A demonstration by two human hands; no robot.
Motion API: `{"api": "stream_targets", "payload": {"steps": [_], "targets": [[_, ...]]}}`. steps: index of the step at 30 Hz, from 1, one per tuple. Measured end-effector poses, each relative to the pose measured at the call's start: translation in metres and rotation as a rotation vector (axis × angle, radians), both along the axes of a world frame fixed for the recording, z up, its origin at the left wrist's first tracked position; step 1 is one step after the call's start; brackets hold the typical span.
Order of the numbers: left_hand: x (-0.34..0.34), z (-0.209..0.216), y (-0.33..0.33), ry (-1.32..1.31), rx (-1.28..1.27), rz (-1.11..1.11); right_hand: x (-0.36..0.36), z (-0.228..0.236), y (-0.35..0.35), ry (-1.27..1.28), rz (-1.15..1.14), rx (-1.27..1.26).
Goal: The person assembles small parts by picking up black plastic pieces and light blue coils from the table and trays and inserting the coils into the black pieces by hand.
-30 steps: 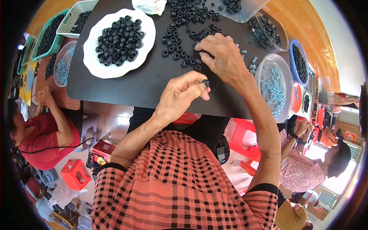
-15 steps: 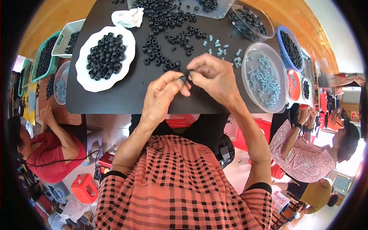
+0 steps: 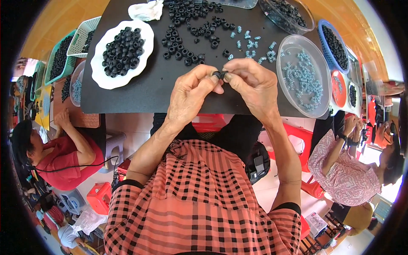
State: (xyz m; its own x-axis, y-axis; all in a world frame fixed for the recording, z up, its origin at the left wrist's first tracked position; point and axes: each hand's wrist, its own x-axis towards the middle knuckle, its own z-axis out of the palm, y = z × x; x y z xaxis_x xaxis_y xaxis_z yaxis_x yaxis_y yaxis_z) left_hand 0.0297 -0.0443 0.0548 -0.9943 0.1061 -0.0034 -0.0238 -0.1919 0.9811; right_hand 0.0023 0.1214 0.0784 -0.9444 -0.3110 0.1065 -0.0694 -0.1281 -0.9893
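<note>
Above the near part of the dark table [image 3: 140, 100], my two hands meet fingertip to fingertip. My left hand [image 3: 191, 93] pinches a small round black hollow piece [image 3: 217, 74] between thumb and forefinger. Against its right side, my right hand [image 3: 257, 87] holds a tiny dark part [image 3: 225, 75] in a pinch; the fingertips cover most of it. Just beyond my hands lie many loose black hollow pieces [image 3: 180, 52]. Small light-blue coil-like parts [image 3: 248, 43] are scattered beyond my right hand.
On the left stands a white scalloped plate [image 3: 147, 40] heaped with black pieces; a white cloth [image 3: 146, 11] lies behind it. A clear round tray [image 3: 294, 43] of blue coils is at right, near a clear bowl [image 3: 293, 27] and a blue basket [image 3: 323, 25]. People sit on both sides.
My hands have come together, so the part in my right fingers now touches the black piece in my left. The whole view has shifted slightly, with the table higher and further right.
</note>
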Motion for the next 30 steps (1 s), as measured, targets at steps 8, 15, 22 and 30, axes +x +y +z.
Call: {"api": "stream_targets", "payload": {"steps": [8,15,22,30], "targets": [[0.001,-0.003,0.004,0.017,-0.002,-0.059,0.002,-0.005,0.004,0.243,-0.067,0.159],[0.005,-0.003,0.009,0.076,-0.15,0.013,0.004,0.003,0.008,0.362,-0.023,0.358],[0.007,-0.004,0.011,0.179,-0.27,0.058,0.005,0.002,0.01,0.168,0.011,0.226],[-0.002,-0.012,0.007,-0.015,0.067,-0.089,0.007,-0.003,0.005,0.104,-0.065,0.226]]}}
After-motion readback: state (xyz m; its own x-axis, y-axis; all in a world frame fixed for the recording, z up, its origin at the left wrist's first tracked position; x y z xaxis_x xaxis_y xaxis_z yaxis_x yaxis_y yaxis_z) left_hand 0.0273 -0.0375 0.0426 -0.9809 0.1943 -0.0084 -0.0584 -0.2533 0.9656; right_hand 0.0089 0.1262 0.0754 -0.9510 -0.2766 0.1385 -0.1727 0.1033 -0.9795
